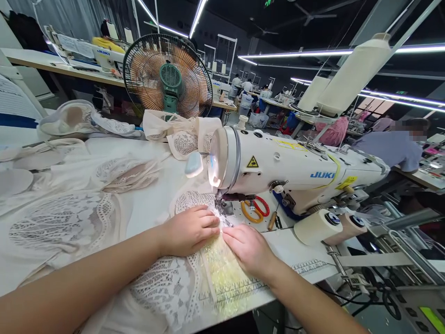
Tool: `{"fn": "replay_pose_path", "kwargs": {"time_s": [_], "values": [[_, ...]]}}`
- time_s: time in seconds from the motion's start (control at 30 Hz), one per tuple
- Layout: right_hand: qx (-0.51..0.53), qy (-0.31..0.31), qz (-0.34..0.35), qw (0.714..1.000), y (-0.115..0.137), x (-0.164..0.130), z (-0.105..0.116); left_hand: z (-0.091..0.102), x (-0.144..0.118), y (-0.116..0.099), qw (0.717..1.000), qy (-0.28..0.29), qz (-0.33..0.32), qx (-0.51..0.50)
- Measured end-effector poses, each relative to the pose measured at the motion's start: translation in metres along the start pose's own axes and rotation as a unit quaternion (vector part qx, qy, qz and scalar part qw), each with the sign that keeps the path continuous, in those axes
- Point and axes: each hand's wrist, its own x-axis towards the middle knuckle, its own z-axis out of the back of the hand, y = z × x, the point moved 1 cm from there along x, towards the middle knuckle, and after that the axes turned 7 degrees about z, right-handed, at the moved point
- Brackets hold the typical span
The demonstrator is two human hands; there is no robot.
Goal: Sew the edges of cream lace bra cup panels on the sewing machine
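Off-white lace fabric (pixel 170 283) lies over the table edge and runs up under the presser foot (pixel 225 208) of a white sewing machine (pixel 278 160). My left hand (pixel 189 232) rests palm down on the lace just left of the foot, its fingers stretched out. Close in front of the foot, my right hand (pixel 246 246) pinches the edge of the fabric; its thumb is mostly hidden. Between my hands a pale yellow, shiny strip (pixel 224 273) hangs down across a printed ruler scale (pixel 243 290). The machine lamp glares over the stitching point.
Lace pieces (pixel 59 220) cover the table's left. Scissors with red and orange handles (pixel 255 209) and a wooden-handled tool (pixel 273 220) lie below the machine arm. Thread cones (pixel 318 226) stand at right. A large fan (pixel 168 76) is behind; a person (pixel 385 144) sits at far right.
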Motion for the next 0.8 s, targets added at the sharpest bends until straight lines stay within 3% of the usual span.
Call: {"fn": "replay_pose_path", "kwargs": {"time_s": [0.5,0.8], "values": [[0.02,-0.013,-0.015,1.0,0.002,0.001,0.001,0.003,0.005,0.029,0.997,0.06,0.05,0.026],[0.038,0.002,-0.011,0.999,-0.001,-0.002,-0.002,-0.001,0.007,0.046,0.994,0.052,0.077,0.055]]}}
